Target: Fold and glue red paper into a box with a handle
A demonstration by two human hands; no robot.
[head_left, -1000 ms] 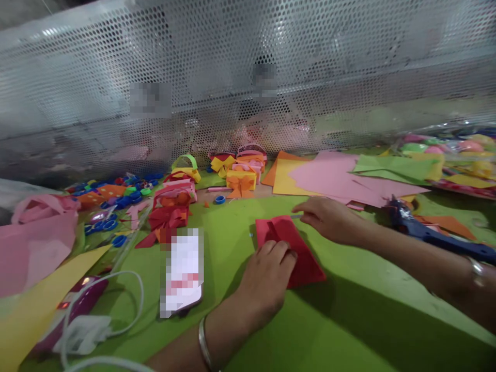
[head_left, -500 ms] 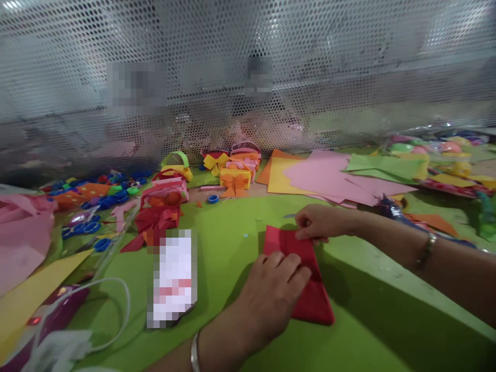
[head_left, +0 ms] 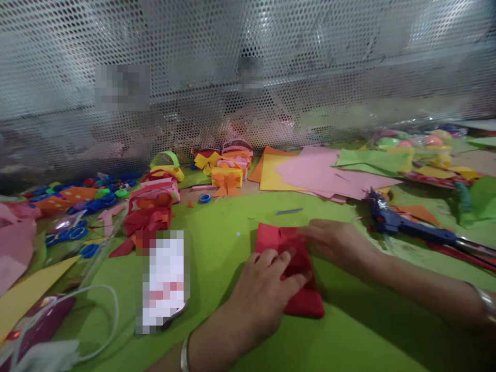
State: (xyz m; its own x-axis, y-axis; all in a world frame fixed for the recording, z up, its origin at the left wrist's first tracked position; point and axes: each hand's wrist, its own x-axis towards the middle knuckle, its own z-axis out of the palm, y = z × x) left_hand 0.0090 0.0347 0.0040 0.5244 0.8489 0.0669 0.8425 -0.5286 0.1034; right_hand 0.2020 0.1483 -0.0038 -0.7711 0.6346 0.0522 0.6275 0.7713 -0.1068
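A folded red felt-like sheet (head_left: pixel 304 305) lies on the green tabletop in front of me, its long side running away from me. My left hand (head_left: pixel 267 289) rests across its left and middle part, fingers spread and pressing down from above. At the far right corner of the sheet is my right hand (head_left: pixel 337 240), its fingers stretched out to the left over the edge. Those fingertips are slightly blurred. Part of the sheet is hidden under both hands.
A blue glue gun (head_left: pixel 411 225) lies at right. Pink sheets (head_left: pixel 310 168) and small felt bags (head_left: pixel 151 194) are at the back, before a perforated metal screen (head_left: pixel 217 62). Scissors (head_left: pixel 73 233), a pixelated phone-like object (head_left: pixel 165 284) and a white cable (head_left: pixel 114 310) are on the left.
My right hand has gone from pinching the sheet's far right corner to stretched fingers over that edge. My left hand's fingers have spread slightly. The view has shifted right, showing the glue gun.
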